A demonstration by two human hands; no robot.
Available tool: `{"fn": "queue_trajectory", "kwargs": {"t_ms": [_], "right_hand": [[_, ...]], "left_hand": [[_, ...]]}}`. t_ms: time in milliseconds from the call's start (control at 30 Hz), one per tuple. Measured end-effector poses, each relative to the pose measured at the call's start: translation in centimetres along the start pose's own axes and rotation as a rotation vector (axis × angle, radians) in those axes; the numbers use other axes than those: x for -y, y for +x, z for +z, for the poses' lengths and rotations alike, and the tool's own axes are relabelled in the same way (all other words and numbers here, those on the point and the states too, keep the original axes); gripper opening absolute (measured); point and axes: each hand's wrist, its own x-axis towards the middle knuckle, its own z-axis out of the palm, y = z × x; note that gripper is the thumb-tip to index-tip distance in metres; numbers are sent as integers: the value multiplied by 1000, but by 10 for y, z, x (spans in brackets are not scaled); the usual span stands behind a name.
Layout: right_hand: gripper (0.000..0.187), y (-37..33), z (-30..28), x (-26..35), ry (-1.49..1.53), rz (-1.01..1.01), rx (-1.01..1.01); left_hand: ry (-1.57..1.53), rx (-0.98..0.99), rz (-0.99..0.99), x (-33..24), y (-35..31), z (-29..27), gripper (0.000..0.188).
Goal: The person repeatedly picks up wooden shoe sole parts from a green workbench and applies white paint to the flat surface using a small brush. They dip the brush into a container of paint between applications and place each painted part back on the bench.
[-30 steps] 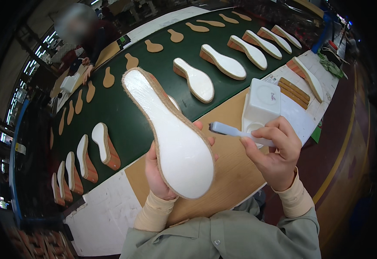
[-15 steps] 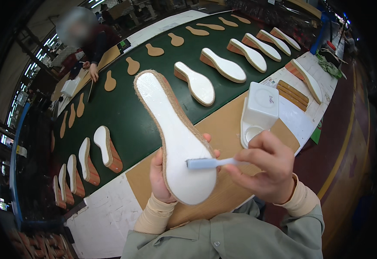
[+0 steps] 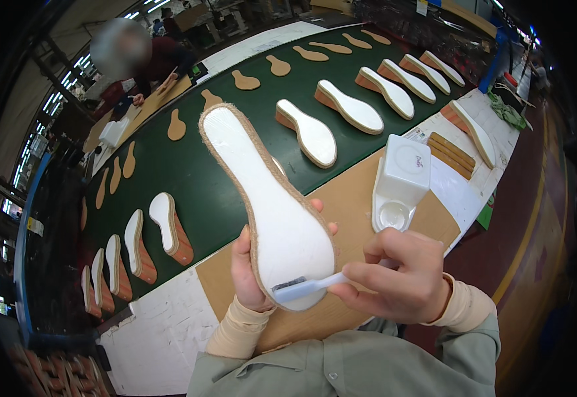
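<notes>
My left hand (image 3: 247, 268) is closed around the wide end of a shoe sole (image 3: 272, 205); its thumb shows on the left edge and fingertips on the right. The sole has a white upper face and a braided, rope-like edge, and its narrow end points away from me. Between the fingers of my right hand (image 3: 401, 278) is the handle of a pale blue toothbrush-like brush (image 3: 305, 287). Its dark bristles lie at the sole's wide end, near the rim. Just beyond my right hand stands a white square container (image 3: 404, 165) with a small round cup (image 3: 394, 215) at its base.
A green conveyor belt (image 3: 235, 169) carries white-faced wedge soles (image 3: 311, 135) and a far row of tan insoles (image 3: 177, 126). Brown cardboard (image 3: 348, 192) lies beneath my hands. Stacked brown strips (image 3: 452, 155) and another wedge sole (image 3: 477, 135) lie right. Across the belt, a person (image 3: 159, 63) works.
The brush has moved from the middle of the wide part down toward its near rim, and its bristles have turned upward into sight. Across the belt, the other person's hand has lifted away.
</notes>
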Motion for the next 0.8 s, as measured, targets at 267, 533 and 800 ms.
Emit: {"fn": "queue_trajectory", "kwargs": {"t_ms": [267,533,800], "right_hand": [[24,21,-6,-26,-49,49,-118],[21,1,11,-15,-96,-192,-33],[21,29,5,-38,-150,-63,-189]], "left_hand": [[93,-77,-70,1,-10,8,79],[-271,-53,-32,-3,0,9,70],[-183,-212,-121,-5,-5,11,68]]}}
